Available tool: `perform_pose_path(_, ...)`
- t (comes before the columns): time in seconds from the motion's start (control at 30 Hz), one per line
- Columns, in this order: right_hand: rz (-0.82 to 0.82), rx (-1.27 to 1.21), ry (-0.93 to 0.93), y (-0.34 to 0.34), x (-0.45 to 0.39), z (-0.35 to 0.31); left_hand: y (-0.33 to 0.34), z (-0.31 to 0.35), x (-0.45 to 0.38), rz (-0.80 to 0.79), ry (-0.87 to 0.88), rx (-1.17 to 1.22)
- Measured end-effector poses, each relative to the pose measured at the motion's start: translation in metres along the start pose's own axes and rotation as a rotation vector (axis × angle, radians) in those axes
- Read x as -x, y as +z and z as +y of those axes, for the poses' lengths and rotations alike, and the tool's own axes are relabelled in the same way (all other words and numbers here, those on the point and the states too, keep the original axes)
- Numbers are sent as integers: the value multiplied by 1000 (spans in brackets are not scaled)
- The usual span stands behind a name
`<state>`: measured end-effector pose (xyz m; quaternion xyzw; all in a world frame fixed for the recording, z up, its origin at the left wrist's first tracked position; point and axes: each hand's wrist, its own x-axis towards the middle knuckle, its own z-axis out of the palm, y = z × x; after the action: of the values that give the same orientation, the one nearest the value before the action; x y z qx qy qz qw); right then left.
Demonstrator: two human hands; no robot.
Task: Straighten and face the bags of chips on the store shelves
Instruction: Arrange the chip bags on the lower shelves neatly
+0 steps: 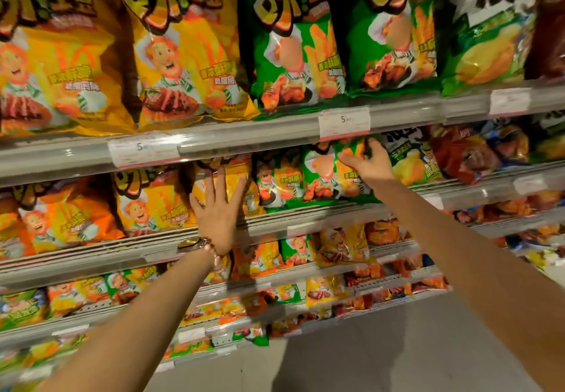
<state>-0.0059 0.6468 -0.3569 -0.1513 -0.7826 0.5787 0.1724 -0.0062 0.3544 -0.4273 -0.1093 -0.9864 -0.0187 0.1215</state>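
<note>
On the second shelf from the top, my left hand [218, 208] lies flat with spread fingers against a yellow chip bag [235, 177]. Further right on the same shelf, my right hand [368, 162] grips the top right part of a green chip bag [330, 177], thumb in front and fingers curled behind its edge. That green bag leans a little. Another green bag [278, 177] stands between the two hands. Large yellow bags [180, 49] and green bags [293, 52] fill the top shelf, facing front.
The grey shelf rail [244, 141] with white price tags [344, 122] runs just above both hands. A white and green bag [409, 159] and a red bag [461, 153] sit right of my right hand. Lower shelves hold several smaller bags. Grey floor [382, 355] lies below.
</note>
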Motion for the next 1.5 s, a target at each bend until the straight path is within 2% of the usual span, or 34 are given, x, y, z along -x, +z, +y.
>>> perform_pose_path(0.3,-26,-36,16,16,-23,-1,9,0,-4,74,-18,-104)
perform_pose_path(0.4,-21,40,-3,21,-22,9,6,3,-4,14,-25,-96)
perform_pose_path(0.5,-59,206,68,23,-19,24,5,4,-4,32,-14,-79)
perform_pose_path(0.57,-54,220,95,24,-11,27,7,1,-5,33,-2,-74)
perform_pose_path(0.67,-28,217,-28,26,-4,40,13,-2,-8,87,-16,-53)
perform_pose_path(0.73,-51,298,-139,28,2,49,18,-5,-10,144,-2,-49)
perform_pose_path(0.8,-95,390,-188,33,9,57,26,-7,-10,208,23,-69)
perform_pose_path(0.9,-52,366,-254,40,13,64,31,-6,-5,352,58,-79)
perform_pose_path(1.1,45,404,-345,46,5,82,40,24,9,434,429,-28)
perform_pose_path(1.33,222,399,-739,56,13,111,69,55,-10,418,280,-74)
perform_pose_path(1.5,168,403,-785,51,5,117,75,53,-13,414,263,-152)
